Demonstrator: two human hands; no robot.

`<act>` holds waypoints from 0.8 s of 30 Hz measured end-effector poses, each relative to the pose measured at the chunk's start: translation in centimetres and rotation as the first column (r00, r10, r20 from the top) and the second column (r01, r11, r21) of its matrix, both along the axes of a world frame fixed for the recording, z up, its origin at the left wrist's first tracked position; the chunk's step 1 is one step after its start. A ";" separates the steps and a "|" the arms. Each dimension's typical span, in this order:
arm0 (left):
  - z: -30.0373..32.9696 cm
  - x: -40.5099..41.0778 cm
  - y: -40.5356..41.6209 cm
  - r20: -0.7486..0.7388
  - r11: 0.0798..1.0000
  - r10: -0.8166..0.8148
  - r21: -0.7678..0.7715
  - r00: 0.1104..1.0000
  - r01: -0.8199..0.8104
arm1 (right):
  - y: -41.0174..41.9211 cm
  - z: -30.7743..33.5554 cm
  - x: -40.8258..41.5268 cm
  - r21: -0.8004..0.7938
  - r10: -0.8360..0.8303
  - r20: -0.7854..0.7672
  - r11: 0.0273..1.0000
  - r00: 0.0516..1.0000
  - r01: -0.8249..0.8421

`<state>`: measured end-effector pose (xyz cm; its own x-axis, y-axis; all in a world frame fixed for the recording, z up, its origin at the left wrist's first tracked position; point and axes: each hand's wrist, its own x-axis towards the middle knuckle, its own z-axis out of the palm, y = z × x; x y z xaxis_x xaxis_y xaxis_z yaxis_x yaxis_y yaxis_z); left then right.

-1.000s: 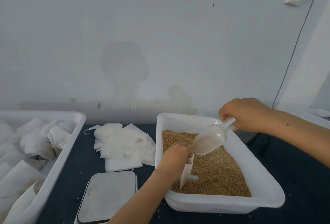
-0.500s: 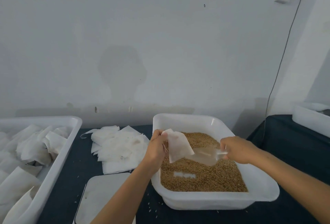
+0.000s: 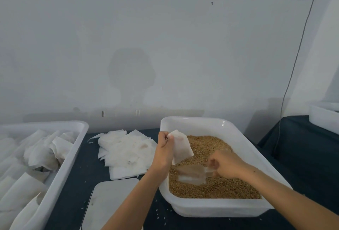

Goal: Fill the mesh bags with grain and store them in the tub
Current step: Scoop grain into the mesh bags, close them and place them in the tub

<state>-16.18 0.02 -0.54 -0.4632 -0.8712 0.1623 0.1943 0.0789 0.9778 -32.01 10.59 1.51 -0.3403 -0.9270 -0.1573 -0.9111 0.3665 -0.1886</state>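
The dark desk (image 3: 302,156) carries everything, and the order of its load suits a filling line; at the far left a long white tub (image 3: 62,171) holds the finished bags (image 3: 36,154), lying heaped and overlapping, so this looks to be the store the task names; to the right sits the grain bin (image 3: 216,209), a white tray whose grain (image 3: 220,187) lies low inside, set straight before the person so both hands can work over it and any spill falls back in; between the two, a flat scale (image 3: 110,204) waits near the front edge, probably for checking weight; behind it a stack of empty mesh bags (image 3: 126,152) lies within easy reach of the left side; the left hand (image 3: 163,149) pinches one mesh bag (image 3: 180,147) at its top corner, fingers clamped on the cloth, holding it up above the grain ready to receive; the right hand (image 3: 225,163) has its fingers curled round the handle of a clear scoop (image 3: 190,174), which lies low in the grain, likely digging a load.
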 end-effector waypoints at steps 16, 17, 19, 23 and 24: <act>0.3 0.1 0.8 0.051 0.964 -0.039 -0.261 0.998 0.051 | 5.7 6.6 -4.1 -0.059 -0.128 0.136 0.989 0.982 0.137; 0.3 0.1 0.9 0.063 0.955 -0.029 -0.293 0.998 0.046 | 5.8 7.3 -4.1 -0.062 -0.132 0.128 0.988 0.983 0.141; 0.3 0.0 0.9 0.112 0.936 -0.029 -0.347 0.993 0.066 | 6.0 8.7 -4.1 -0.082 -0.130 0.133 0.987 0.983 0.142; 0.1 -0.4 1.0 0.301 0.859 -0.010 -0.486 0.954 0.162 | 6.0 11.1 -3.7 -0.122 -0.076 0.080 0.989 0.994 0.085; 0.1 -0.4 1.1 0.327 0.827 0.016 -0.536 0.945 0.172 | 5.8 11.5 -3.5 -0.121 -0.068 0.062 0.990 0.996 0.075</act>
